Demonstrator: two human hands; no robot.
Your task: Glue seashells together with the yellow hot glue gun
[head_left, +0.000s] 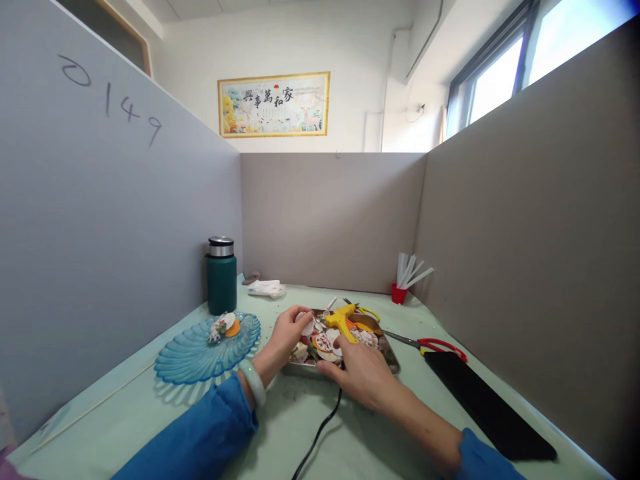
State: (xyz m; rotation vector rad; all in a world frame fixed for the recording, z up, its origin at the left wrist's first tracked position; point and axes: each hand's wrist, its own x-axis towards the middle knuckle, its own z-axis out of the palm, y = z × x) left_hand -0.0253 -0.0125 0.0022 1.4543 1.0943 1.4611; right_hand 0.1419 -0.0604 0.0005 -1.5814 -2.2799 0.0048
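A metal tray [395, 363] full of shells and round pale pieces sits in front of me. My left hand [287, 333], a pale green bangle on its wrist, is at the tray's left side, its fingers closed on a whitish shell [306, 325]. My right hand [363, 373] reaches over the tray's front right, thumb and forefinger apart beside a pale disc-like shell [325, 343]; its other fingers are hidden. Across the tray's contents, just beyond my right hand, lies a yellow glue gun [341, 320].
At left, a blue scalloped glass plate [185, 357] bears a small shell cluster [223, 327]; a green flask [221, 283] stands behind. Red-handled scissors [443, 347] and a long black object [487, 403] lie right. A red cup [399, 294] holds white sticks. A black cable [320, 430] runs toward me.
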